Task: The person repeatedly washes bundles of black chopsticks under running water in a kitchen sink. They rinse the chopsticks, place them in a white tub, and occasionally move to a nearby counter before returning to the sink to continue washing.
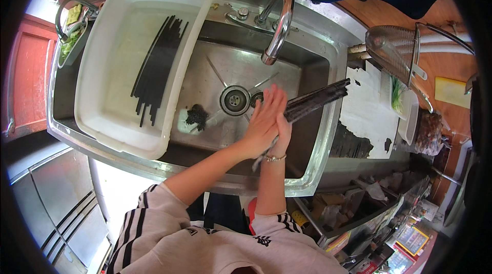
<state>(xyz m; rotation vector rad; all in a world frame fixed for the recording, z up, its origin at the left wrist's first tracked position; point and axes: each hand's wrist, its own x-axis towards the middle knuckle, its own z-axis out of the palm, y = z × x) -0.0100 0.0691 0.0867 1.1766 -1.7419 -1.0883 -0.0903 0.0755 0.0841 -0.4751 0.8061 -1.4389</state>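
Observation:
Over the right part of the steel sink (284, 76), my left hand (265, 117) and my right hand (283, 131) are pressed palm to palm around a bundle of black chopsticks (318, 100). The left fingers lie stretched together on top; the right hand is partly hidden beneath. The bundle sticks out up and to the right, with pale streaks on it, and its other end shows by my right wrist. More black chopsticks (160, 66) lie side by side in a white plastic basin (83, 87) of shallow cloudy water at the sink's left.
A chrome faucet (287, 15) arches over the sink behind my hands. Near the drain (235, 100) lies a dark clump (197, 115). To the right are a worn white board (366, 110), a wire strainer (392, 43) and a tray with green stalks (397, 93).

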